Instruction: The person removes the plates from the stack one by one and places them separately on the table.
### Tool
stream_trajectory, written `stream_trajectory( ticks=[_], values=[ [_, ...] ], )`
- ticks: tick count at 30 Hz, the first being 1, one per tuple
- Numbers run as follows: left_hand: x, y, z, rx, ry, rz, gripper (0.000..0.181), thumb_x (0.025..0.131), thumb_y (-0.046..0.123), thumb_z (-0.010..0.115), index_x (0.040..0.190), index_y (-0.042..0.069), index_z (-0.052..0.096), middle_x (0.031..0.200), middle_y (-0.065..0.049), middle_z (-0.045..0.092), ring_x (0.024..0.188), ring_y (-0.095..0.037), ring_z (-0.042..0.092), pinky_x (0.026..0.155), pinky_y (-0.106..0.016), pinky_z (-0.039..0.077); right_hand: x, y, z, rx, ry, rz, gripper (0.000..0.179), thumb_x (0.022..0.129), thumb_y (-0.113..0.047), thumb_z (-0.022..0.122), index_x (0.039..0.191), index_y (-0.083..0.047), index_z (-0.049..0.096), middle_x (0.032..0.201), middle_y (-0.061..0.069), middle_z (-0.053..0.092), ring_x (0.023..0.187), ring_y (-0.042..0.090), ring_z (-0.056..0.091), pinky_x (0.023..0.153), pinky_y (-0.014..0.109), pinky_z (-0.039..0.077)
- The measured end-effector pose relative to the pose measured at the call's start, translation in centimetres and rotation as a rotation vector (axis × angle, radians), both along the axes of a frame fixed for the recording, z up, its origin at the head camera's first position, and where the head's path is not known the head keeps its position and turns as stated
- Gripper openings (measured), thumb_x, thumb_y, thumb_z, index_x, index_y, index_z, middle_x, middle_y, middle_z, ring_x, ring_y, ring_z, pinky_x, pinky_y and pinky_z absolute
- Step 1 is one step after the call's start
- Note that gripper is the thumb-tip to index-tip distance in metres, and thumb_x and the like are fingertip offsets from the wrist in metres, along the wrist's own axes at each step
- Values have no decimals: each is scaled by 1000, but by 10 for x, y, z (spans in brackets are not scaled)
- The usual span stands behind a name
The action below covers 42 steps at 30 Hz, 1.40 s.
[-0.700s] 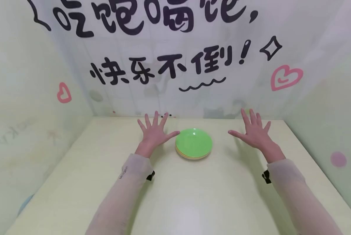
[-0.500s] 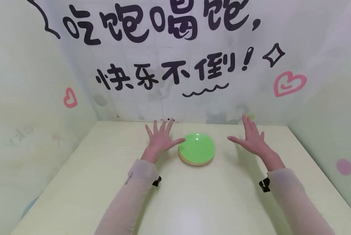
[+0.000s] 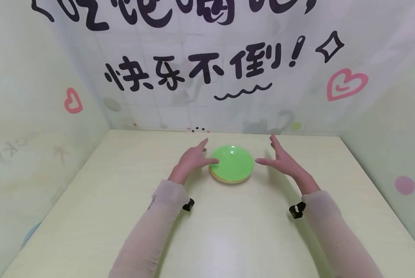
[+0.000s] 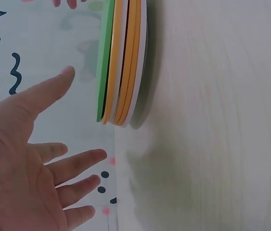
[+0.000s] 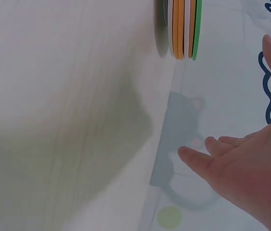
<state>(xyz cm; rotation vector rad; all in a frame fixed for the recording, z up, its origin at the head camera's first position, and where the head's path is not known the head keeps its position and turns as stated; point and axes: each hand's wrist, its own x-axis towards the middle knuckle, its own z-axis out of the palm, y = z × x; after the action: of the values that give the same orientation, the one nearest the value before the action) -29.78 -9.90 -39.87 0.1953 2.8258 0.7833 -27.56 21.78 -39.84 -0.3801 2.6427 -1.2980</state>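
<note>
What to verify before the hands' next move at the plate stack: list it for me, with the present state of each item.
1. Left hand open beside the plate stack: ok, fingers spread.
2. Right hand open on the opposite side: ok, thumb held apart from the fingers.
3. Stack resting on the table: ok.
4. Plate edges lined up: ok, roughly flush beneath the green top plate.
5. Contact with the stack: not ok, both wrist views show a gap.
6. Stack's weight: cannot tell.
</note>
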Motion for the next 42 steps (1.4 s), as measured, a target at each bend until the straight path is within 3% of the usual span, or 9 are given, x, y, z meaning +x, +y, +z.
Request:
stream_trajectory(
  ticks=[4, 10, 14, 17, 24, 30, 34, 42],
  values=[
    [4, 8, -1, 39, -51, 21, 89, 85, 45, 75, 157, 17, 29, 147, -8, 55, 138, -33, 49, 117, -50, 40, -1, -2, -5, -52, -62, 79, 108, 94, -30, 69, 158, -9, -15, 167, 19, -7, 155, 41, 2, 125, 62, 15],
    [8, 17, -7, 91, -41, 49, 66, 85, 29, 78, 141, 7, 51, 134, -13, 62, 122, -30, 58, 107, -43, 50, 0, -6, -15, -52, -138, 158, 99, 94, -30, 69, 159, -3, 1, 167, 22, 2, 153, 44, 8, 124, 63, 17],
    [7, 19, -8, 124, -42, 75, 60, 85, 23, 79, 137, 5, 54, 128, -13, 63, 116, -28, 60, 102, -39, 53, -1, -11, -21, -46, -154, 189, 99, 92, -27, 71, 158, 1, 3, 166, 24, 3, 152, 47, 10, 124, 60, 19],
    [6, 19, -5, 149, -32, 95, 60, 85, 21, 79, 137, 5, 54, 125, -12, 63, 112, -26, 61, 100, -38, 54, -2, -15, -23, -99, -164, 204, 99, 91, -19, 72, 158, 3, 3, 166, 25, 2, 152, 47, 10, 125, 58, 18],
    [10, 14, -9, 139, -71, 140, 54, 84, 22, 80, 130, 4, 60, 117, -12, 68, 103, -24, 64, 92, -36, 56, 0, -24, -35, -158, -215, 235, 98, 90, -11, 73, 157, 5, 4, 165, 26, 3, 152, 46, 9, 126, 54, 17],
    [9, 12, -9, 208, -62, 154, 48, 83, 20, 80, 123, 2, 62, 109, -13, 71, 88, -20, 68, 83, -32, 58, 0, -26, -32, -154, -199, 219, 98, 88, -10, 75, 158, 4, 7, 165, 26, 6, 151, 46, 11, 125, 55, 20],
    [7, 8, -9, 303, -114, 179, 48, 83, 15, 80, 124, 0, 61, 105, -13, 70, 76, -15, 67, 74, -25, 60, -2, -25, -30, -139, -193, 223, 95, 88, -11, 75, 157, 4, 11, 164, 27, 10, 150, 47, 15, 124, 55, 22],
    [6, -11, -13, 613, -266, 233, 45, 90, 5, 70, 131, 0, 54, 106, -11, 60, 65, -8, 63, 67, -20, 61, -2, -25, -32, -155, -186, 168, 85, 89, -10, 73, 155, 5, 21, 164, 25, 18, 149, 48, 21, 124, 56, 23]
  ],
)
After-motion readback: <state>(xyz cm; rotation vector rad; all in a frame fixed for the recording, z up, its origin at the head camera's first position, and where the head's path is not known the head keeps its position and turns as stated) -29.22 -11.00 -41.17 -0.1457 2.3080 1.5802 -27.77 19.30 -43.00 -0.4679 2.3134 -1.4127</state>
